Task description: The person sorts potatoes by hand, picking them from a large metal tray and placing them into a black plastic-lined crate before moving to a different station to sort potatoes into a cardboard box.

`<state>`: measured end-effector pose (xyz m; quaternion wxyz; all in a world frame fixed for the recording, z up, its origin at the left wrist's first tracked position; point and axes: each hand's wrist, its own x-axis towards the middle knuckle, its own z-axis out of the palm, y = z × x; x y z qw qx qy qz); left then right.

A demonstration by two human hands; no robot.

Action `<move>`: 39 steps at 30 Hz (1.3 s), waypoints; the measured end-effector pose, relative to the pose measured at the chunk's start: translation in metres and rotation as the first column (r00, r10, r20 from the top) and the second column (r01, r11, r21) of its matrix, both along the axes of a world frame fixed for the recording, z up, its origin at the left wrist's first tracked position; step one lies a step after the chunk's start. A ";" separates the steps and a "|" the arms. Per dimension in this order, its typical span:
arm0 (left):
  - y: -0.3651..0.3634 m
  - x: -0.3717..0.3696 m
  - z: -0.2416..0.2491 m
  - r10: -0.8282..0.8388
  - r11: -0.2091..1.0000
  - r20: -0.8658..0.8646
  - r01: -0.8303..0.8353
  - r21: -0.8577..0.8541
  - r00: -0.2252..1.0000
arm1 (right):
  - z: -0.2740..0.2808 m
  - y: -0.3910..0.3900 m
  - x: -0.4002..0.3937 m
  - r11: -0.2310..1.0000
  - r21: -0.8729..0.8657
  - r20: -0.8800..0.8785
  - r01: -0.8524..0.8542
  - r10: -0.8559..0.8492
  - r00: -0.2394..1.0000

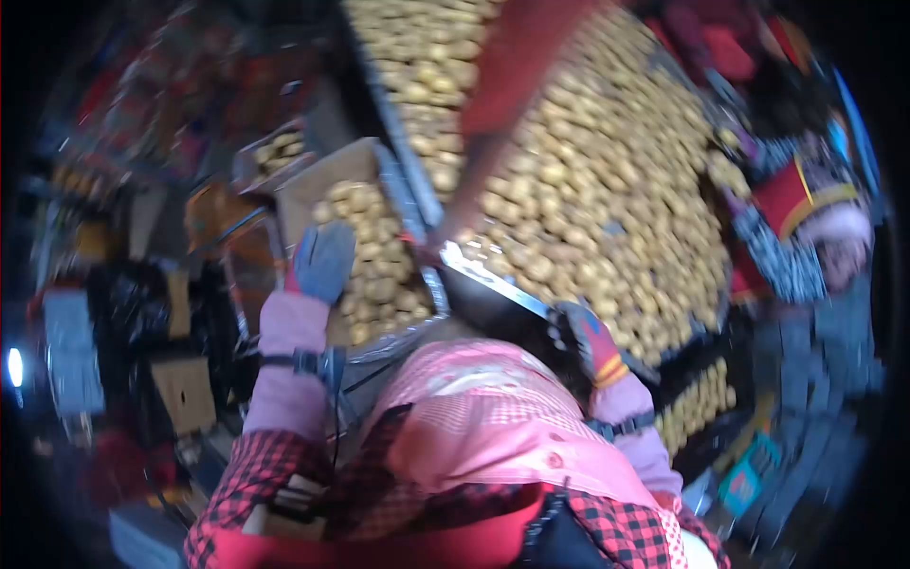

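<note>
My left hand [324, 258], in a blue-grey glove, lies over the left side of a lined cardboard box [300, 194] that holds many round, yellowish potatoes [377, 267]. Its fingers look extended and rest on the potatoes. My right hand [590, 343], in a grey and red glove with an orange cuff, is at the near edge of a large bin of potatoes [607, 190], beside its shiny metal rim [498, 284]. The right fingers are blurred and dark, and whether they grip anything is unclear.
A blurred red sleeve [517, 66] reaches over the bin from the top. At the right, a person [806, 223] in patterned sleeves leans by the bin. A small box of potatoes [279, 152] stands beyond the lined box. Lower right are more potatoes [697, 403] and a teal basket [749, 474].
</note>
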<state>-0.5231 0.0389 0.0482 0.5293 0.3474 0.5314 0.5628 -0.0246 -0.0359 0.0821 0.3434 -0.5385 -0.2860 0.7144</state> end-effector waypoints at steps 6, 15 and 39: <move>-0.043 0.122 0.030 -0.451 0.673 0.683 0.721 -0.162 0.574 | 0.000 -0.041 0.022 0.962 -0.154 0.007 0.224 -0.226 0.974; -0.004 0.194 0.023 -0.490 0.559 0.426 0.649 -0.516 0.761 | -0.022 -0.046 0.044 0.962 -0.127 -0.033 0.243 -0.249 0.968; 0.077 0.315 0.001 -0.425 0.729 0.561 0.636 -0.253 0.711 | -0.052 0.156 0.019 0.704 0.625 0.652 -0.338 -0.232 0.722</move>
